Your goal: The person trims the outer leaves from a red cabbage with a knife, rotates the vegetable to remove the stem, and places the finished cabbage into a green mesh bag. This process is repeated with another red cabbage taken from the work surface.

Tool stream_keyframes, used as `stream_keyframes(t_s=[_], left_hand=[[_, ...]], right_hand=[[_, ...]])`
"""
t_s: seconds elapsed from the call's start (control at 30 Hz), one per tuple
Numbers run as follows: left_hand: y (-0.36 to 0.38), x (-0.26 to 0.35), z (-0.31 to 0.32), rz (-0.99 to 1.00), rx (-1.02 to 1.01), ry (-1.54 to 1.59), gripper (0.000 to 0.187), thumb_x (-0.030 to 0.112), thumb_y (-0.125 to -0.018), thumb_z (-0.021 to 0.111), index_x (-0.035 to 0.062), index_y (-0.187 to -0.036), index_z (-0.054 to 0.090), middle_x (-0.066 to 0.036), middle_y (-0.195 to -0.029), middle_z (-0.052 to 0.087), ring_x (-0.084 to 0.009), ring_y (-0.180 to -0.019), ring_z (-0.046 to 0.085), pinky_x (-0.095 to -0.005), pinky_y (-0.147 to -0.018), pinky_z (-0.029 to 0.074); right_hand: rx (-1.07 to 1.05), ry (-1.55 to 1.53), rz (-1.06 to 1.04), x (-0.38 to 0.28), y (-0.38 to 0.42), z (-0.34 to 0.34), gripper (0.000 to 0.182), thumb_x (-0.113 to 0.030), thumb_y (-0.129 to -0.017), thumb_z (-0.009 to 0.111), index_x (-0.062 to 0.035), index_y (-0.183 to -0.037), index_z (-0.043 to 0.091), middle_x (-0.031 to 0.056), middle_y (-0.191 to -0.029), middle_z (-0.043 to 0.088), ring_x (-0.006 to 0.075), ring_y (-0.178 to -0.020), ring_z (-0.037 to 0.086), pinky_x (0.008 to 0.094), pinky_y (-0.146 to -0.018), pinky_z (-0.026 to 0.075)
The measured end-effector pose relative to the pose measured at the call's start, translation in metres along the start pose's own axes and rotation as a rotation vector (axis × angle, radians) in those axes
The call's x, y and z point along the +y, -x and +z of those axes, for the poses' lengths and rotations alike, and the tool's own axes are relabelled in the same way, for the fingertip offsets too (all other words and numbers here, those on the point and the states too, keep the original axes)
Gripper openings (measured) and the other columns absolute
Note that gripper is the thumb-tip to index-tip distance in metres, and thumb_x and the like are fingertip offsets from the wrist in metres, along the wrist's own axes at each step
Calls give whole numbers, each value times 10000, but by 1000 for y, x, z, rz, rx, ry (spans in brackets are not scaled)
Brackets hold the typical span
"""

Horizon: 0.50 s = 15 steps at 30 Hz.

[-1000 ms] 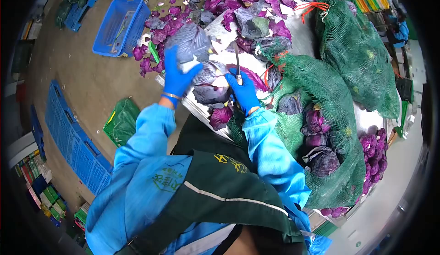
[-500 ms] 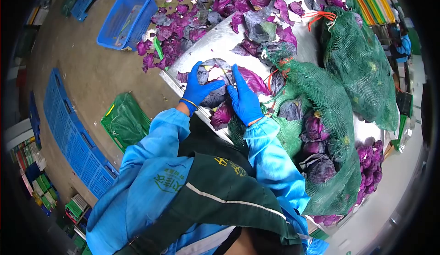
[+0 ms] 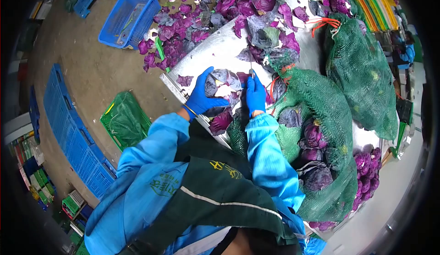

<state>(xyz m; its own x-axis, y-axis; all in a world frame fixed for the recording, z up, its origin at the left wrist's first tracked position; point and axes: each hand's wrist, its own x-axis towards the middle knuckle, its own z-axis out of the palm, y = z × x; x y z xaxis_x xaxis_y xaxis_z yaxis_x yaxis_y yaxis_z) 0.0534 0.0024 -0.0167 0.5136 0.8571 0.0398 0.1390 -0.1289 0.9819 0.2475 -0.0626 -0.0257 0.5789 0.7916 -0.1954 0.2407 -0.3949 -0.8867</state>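
Cabbage (image 3: 222, 83) lifted | left hand (image 3: 201, 97) cups | right hand (image 3: 255, 97) beside

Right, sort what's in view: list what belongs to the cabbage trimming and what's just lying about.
In use:
left hand gripping the red cabbage
right hand holding the knife
metal table
open green net sack of cabbages

Lying about:
blue crate on the floor
folded green sack
tied green sack

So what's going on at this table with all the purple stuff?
A person in blue gloves is working on a red cabbage at a metal table. The left hand grips the cabbage; the right hand holds a knife against it. Loose leaves are piled beyond, and green net sacks of cabbages lie to the right.
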Motion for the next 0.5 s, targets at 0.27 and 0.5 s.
stream_keyframes(t_s=[0.27,0.5], left_hand=[[6,0,14,-342,88,406,1037,201,-591,884,21,-1404,265,-154,-1289,450,-214,-1187,456,-346,-969,423],[-13,-4,-2,-153,-83,149,1010,139,-624,857,42,-1415,237,-124,-1327,425,-228,-1226,421,-349,-1030,358]], right_hand=[[-307,79,-197,-53,35,-24,476,-272,-946,492,-85,-1374,405,229,-1264,521,333,-1138,547,358,-912,440],[-400,411,-444,-71,24,-44,578,-315,-919,516,-224,-1441,285,192,-1363,437,346,-1169,511,395,-881,469]])
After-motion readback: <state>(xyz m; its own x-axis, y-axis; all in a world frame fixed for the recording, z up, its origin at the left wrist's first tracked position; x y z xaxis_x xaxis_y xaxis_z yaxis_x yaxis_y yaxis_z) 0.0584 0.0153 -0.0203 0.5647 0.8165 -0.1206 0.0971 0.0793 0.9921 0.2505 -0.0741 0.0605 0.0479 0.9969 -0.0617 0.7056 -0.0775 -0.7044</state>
